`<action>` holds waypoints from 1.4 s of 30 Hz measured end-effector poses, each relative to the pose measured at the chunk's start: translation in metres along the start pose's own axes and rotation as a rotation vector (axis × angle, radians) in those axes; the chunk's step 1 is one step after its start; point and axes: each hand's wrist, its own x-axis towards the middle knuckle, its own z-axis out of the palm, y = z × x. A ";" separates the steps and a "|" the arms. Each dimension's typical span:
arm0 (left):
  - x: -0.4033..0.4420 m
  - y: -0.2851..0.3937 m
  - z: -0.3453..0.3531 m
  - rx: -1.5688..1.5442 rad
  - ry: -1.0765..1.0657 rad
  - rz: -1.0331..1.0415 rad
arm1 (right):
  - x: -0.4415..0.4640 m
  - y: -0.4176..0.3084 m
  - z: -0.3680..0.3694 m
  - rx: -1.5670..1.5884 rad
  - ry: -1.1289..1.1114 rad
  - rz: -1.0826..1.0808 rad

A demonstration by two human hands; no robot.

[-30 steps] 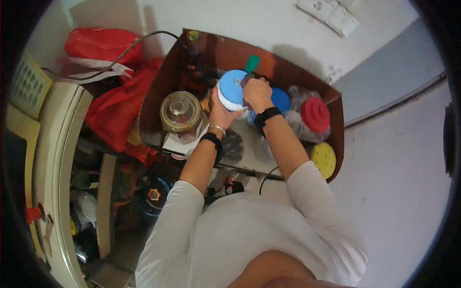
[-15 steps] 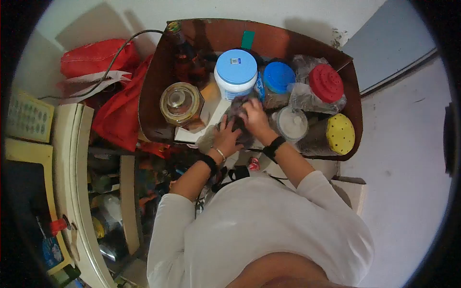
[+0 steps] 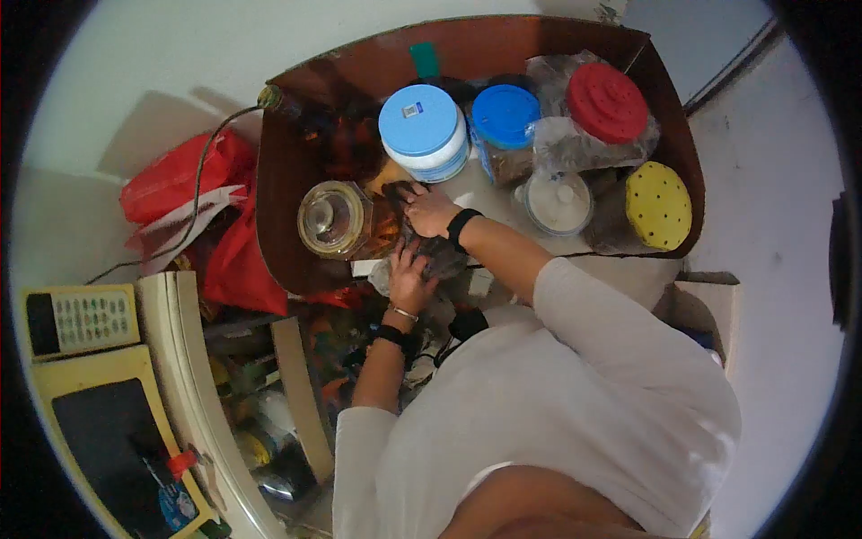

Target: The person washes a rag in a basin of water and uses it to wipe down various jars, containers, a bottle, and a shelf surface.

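Note:
My right hand (image 3: 429,211) presses a crumpled dark grey cloth (image 3: 444,260) inside the brown box, close to the white tub with a light blue lid (image 3: 422,135). Just below it, my left hand (image 3: 409,280) has its fingers on the same cloth, near the box's front edge. A lidded glass jar (image 3: 330,220) stands just left of both hands. The fingertips of the right hand are partly sunk in the cloth's folds. Beneath the left hand a pale bunched piece (image 3: 380,277) shows; its kind is unclear.
The brown box (image 3: 350,58) also holds a blue-lidded jar (image 3: 505,117), a red-lidded jar (image 3: 607,103) in clear plastic, a clear-lidded tub (image 3: 555,205) and a yellow-lidded container (image 3: 658,207). Red bags (image 3: 189,175) and a microwave (image 3: 108,422) are at left. A cable (image 3: 199,171) runs there.
Both hands and the cloth have shifted left, toward the glass jar. My right hand has moved away from the clear-lidded tub. The camera view has also turned.

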 end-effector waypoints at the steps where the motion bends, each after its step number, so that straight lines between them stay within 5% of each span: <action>1: 0.000 0.001 0.000 -0.010 0.021 -0.001 | 0.004 0.001 -0.005 0.034 -0.100 -0.024; 8: 0.006 0.000 -0.003 -0.103 -0.034 0.046 | -0.051 0.014 -0.009 0.141 -0.204 -0.045; 14: 0.010 -0.002 0.001 -0.084 0.016 0.087 | -0.133 0.023 0.011 0.097 -0.041 0.208; 21: 0.013 -0.008 0.011 -0.241 0.138 0.040 | -0.167 0.017 0.013 -0.158 -0.078 0.018; 23: 0.018 -0.004 0.016 -0.680 0.140 -0.254 | -0.157 0.009 0.016 -0.184 -0.088 -0.039; 27: 0.034 0.004 0.014 -0.755 0.278 -0.353 | -0.119 -0.019 0.013 -0.047 -0.066 -0.186; 33: 0.021 -0.021 0.007 -0.471 0.187 -0.211 | -0.116 -0.015 0.021 0.020 -0.084 -0.163; 35: 0.014 -0.008 -0.009 -0.224 0.197 0.021 | -0.127 -0.004 0.011 0.068 -0.140 -0.060; 42: -0.030 0.003 -0.020 0.038 0.135 -0.155 | -0.143 0.012 0.009 0.030 -0.049 -0.003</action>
